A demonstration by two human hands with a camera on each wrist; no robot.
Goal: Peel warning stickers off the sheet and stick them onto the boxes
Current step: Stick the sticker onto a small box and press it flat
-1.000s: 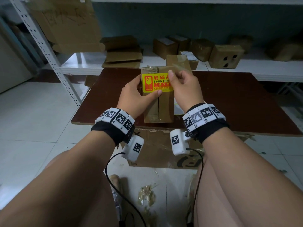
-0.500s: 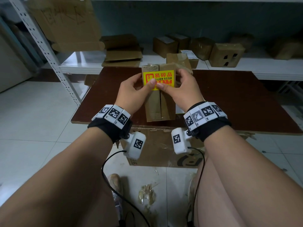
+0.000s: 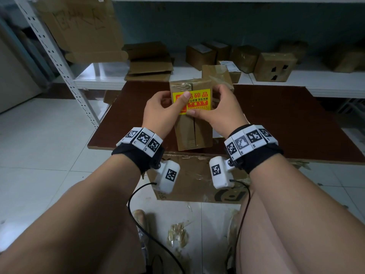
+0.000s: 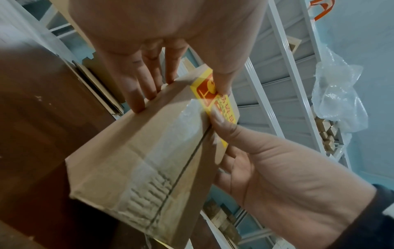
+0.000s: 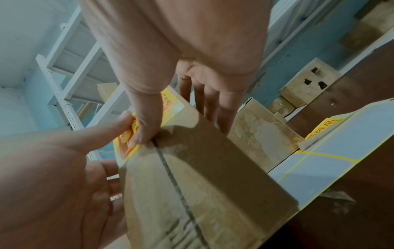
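A tall cardboard box (image 3: 194,131) stands tilted on the brown table (image 3: 296,125). A yellow and red warning sticker (image 3: 199,100) lies across the upper part of its taped face. My left hand (image 3: 173,101) holds the box's left side, with the thumb pressing the sticker's left part (image 4: 226,107). My right hand (image 3: 215,107) wraps the right side, and its thumb lies on the sticker's lower edge (image 5: 127,148). The grey sticker sheet (image 5: 341,138) lies on the table right of the box, one yellow sticker (image 5: 326,128) at its far end.
A second taped box (image 3: 217,76) stands just behind the held one. The white shelf (image 3: 335,86) beyond carries several small boxes and flattened cardboard (image 3: 150,64). A large carton (image 3: 197,180) sits under the table's front edge. A metal rack upright (image 3: 49,50) rises at the left.
The sticker has gone from being pinched at both ends to lying flat on the box. My left thumb slid up over its left part, and my right hand shifted to the box's right side.
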